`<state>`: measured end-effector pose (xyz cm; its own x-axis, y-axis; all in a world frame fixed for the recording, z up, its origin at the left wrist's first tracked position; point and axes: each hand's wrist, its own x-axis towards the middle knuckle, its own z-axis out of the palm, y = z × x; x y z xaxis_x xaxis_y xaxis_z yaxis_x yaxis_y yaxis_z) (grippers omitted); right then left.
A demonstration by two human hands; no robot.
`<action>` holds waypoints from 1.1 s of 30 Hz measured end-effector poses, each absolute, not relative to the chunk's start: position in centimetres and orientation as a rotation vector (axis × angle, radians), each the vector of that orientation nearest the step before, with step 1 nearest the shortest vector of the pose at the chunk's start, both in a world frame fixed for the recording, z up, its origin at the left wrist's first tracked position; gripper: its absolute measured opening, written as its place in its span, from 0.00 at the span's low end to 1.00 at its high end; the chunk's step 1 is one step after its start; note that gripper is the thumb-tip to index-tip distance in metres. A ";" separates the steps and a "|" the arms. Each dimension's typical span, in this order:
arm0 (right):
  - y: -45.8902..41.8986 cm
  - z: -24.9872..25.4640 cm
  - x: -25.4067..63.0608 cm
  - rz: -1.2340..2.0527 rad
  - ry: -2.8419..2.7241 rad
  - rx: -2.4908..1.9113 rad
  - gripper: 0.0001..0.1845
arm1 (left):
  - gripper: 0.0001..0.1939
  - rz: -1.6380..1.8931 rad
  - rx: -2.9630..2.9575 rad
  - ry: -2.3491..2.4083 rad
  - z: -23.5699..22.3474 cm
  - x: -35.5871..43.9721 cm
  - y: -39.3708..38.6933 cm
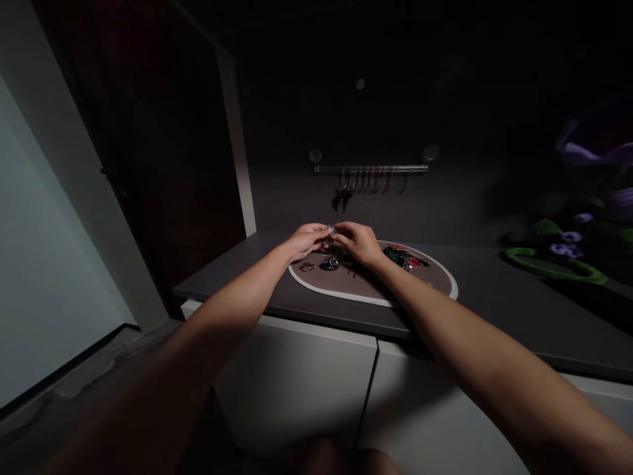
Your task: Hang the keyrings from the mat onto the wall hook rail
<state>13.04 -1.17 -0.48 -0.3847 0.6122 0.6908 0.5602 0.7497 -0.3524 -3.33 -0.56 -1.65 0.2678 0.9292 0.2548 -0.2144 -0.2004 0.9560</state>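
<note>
My left hand [307, 240] and my right hand [360, 241] meet over an oval brown mat [341, 282] with a white rim. Between their fingertips they pinch a small shiny metal key ring [331, 229]. Below the hands, a black rounded fob [330, 264] and a bronze-coloured piece [308, 267] on a chain lie on the mat. Whether these hang from the ring I cannot tell. Beside my right wrist lies a pile of keys and tags [405, 256] in red, green and black, partly covered by the wrist.
Behind the mat, a clear rail [370, 169] with several hooks is fixed to the dark wall; small dark keys [343, 192] hang from it at left. Purple flowers [566, 247] with a green looped stem stand right on the dark countertop [494, 310]. White cabinet doors [297, 376] are below.
</note>
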 end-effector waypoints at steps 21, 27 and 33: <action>-0.9 -0.3 13.3 0.150 -1.942 -0.893 0.13 | 0.14 1.206 1.390 0.711 -1.8 -3.3 -0.4; -0.1 -0.7 13.4 0.286 -1.872 -0.860 0.13 | 0.16 1.182 1.460 0.740 -1.6 -2.9 -1.0; 0.0 -0.6 13.7 0.401 -1.814 -0.847 0.13 | 0.18 1.192 1.542 0.786 -1.6 -2.5 -1.3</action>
